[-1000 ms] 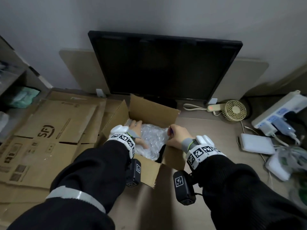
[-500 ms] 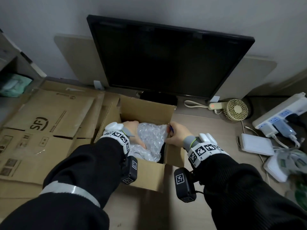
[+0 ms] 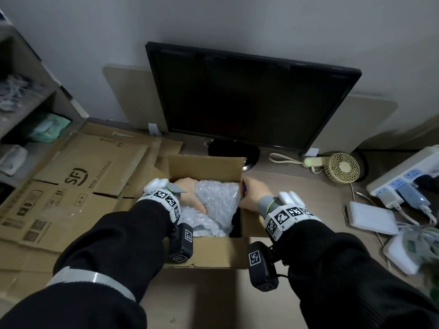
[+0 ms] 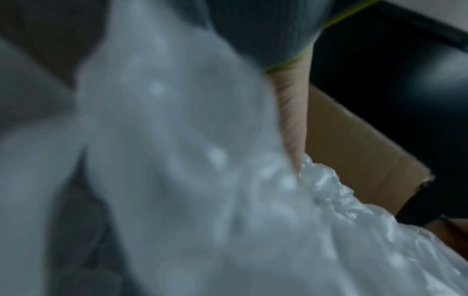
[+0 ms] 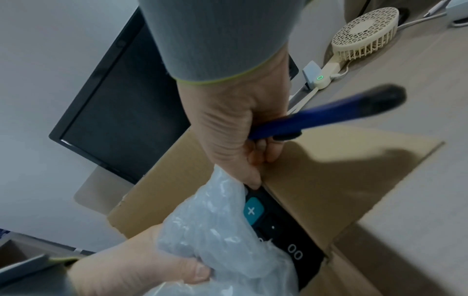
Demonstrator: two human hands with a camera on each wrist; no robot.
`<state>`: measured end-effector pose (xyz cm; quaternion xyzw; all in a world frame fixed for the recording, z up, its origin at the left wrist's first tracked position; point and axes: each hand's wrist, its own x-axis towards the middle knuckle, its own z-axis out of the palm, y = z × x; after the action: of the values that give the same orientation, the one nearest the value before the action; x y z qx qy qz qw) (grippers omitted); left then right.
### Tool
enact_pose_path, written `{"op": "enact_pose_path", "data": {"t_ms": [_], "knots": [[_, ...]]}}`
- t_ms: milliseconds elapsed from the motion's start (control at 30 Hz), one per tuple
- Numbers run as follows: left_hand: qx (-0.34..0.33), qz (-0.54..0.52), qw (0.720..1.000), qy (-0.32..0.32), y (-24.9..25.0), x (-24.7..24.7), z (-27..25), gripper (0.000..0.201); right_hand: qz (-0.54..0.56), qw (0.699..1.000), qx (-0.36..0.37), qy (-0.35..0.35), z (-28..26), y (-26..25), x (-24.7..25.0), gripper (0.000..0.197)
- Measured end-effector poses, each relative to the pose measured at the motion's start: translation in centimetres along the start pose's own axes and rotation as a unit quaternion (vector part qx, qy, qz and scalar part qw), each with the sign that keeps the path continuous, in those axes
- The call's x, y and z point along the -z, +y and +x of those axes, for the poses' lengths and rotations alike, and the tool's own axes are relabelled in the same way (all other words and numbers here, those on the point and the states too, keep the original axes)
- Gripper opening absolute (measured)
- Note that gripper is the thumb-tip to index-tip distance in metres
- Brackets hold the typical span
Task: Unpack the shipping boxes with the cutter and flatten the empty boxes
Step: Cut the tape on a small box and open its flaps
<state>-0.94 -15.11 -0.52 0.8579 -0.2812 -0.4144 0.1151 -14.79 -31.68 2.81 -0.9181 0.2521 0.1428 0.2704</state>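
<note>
Both hands in the box (image 3: 206, 251): left hand (image 5: 142, 266) clutching bubble wrap (image 3: 217, 200), right hand (image 5: 238, 128) gripping the cutter (image 5: 324, 114) — blade could nick the calculator (image 5: 276, 226) underneath.

One open box (image 3: 209, 250); one cutter (image 5: 321, 118); one calculator (image 5: 276, 226); two hands.

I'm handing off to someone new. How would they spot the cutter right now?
Start at the black monitor; directly below it sits the open cardboard box. At the box's right wall, the right hand grips the cutter, a slim blue handle with a black end, the only blue tool there.
</note>
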Motion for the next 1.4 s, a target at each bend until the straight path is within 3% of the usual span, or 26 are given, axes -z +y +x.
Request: {"op": "enact_pose_path", "data": {"t_ms": [133,267,367,467,600,667,767,867,967,1033,1100,1267,1333,1400], "knots": [[-0.015,-0.005,0.998,0.061,1.4,2.3,-2.6,0.042,0.064,0.997,0.005,0.036,-1.0,-0.7,1.5,0.022],[-0.023,-0.042,0.986,0.162,2.4,5.1,-6.2,0.053,0.154,0.982,0.021,0.107,-2.0,-2.5,3.3,0.019],[-0.035,-0.095,0.967,0.234,2.5,7.0,-9.5,0.058,0.239,0.965,0.057,0.096,-2.7,-4.0,4.4,0.027],[-0.046,-0.118,0.952,0.279,2.3,8.4,-13.5,0.05,0.332,0.935,0.086,0.093,-2.9,-5.5,4.9,0.035],[-0.047,-0.232,0.903,0.358,0.7,9.1,-18.5,0.051,0.381,0.914,0.117,0.07,-3.7,-8.6,4.4,0.038],[-0.022,-0.305,0.868,0.391,-1.1,8.4,-20.9,0.064,0.404,0.904,0.133,0.05,-4.5,-11.2,3.7,0.036],[0.031,-0.382,0.82,0.425,-4.0,7.2,-23.5,0.06,0.426,0.89,0.159,0.03,-5.5,-14.8,2.7,0.041],[0.087,-0.41,0.786,0.454,-7.3,6.1,-26.4,0.088,0.407,0.891,0.2,-0.004,-6.8,-18.3,1.0,0.041],[0.06,-0.449,0.759,0.468,-10.9,6.0,-29.2,0.09,0.412,0.877,0.243,-0.045,-8.2,-22.8,-0.7,0.042],[0.027,-0.473,0.752,0.459,-13.1,6.5,-31.0,0.093,0.411,0.87,0.263,-0.065,-8.6,-26.1,-1.7,0.042],[0.018,-0.462,0.763,0.452,-15.0,7.4,-32.2,0.097,0.406,0.872,0.265,-0.062,-8.8,-29.3,-2.3,0.035],[0.062,-0.393,0.79,0.466,-25.1,10.6,-35.6,0.104,0.412,0.863,0.291,-0.03,-9.7,-39.9,-4.6,0.024],[0.072,-0.365,0.791,0.486,-25.7,12.0,-39.3,0.096,0.409,0.86,0.305,-0.016,-10.0,-44.4,-5.5,0.025],[0.069,-0.355,0.78,0.511,-27.5,13.7,-41.5,0.076,0.432,0.845,0.312,-0.034,-10.6,-47.4,-5.9,0.03]]}}
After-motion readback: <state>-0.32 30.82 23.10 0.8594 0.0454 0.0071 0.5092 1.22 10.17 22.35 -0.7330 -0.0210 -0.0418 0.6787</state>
